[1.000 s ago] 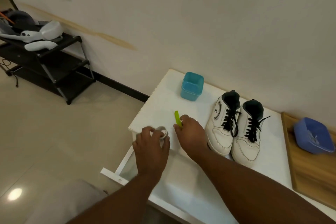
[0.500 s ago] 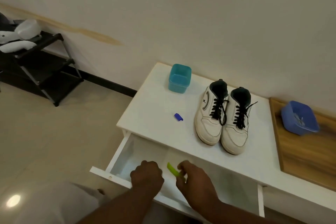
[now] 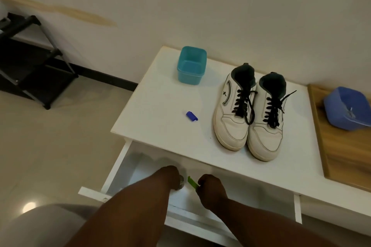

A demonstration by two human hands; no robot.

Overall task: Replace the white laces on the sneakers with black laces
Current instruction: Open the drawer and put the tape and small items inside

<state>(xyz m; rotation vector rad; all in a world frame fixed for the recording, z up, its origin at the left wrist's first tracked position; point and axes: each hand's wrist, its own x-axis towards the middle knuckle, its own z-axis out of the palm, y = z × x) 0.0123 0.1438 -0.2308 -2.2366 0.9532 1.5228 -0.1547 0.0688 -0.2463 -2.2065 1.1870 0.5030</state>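
Sneakers (image 3: pixel 250 110) carry black laces; tidy-up step. Right hand (image 3: pixel 210 187) pinches green strip (image 3: pixel 192 182) over open drawer (image 3: pixel 128 168); left hand (image 3: pixel 170 176) beside it, grip unclear. Next: let go inside

tabletop (image 3: pixel 160 106) left half open; obstacles: cap (image 3: pixel 191 116), tub (image 3: pixel 191 65), sneakers (image 3: pixel 251 112); drawer (image 3: pixel 128 166) seemingly roomy

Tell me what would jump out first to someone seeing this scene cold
The pair of white sneakers with black laces stands side by side on the white table top, toes toward the camera. Below the front edge, both hands reach into the open drawer: the right hand pinches a small green thing, the left hand beside it. A teal tub sits at the back, a small blue piece mid-table.
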